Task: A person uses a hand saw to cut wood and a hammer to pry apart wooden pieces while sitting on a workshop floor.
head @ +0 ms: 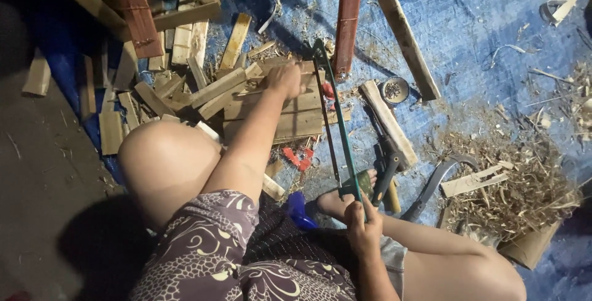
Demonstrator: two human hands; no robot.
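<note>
Two hands busy — right hand [364, 224] grips green saw [336, 122], left hand [285, 80] presses planks [290, 110] — tin [394, 90] holds bits.

left arm outstretched, hand [285, 79] pressing down | right hand [362, 224] fisted, fingers curled

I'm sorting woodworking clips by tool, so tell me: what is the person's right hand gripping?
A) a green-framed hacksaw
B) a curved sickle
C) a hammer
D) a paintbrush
A: the right hand closes around the handle of the green-framed hacksaw, whose frame runs up to the stacked wood strips that the left hand presses down.
</note>
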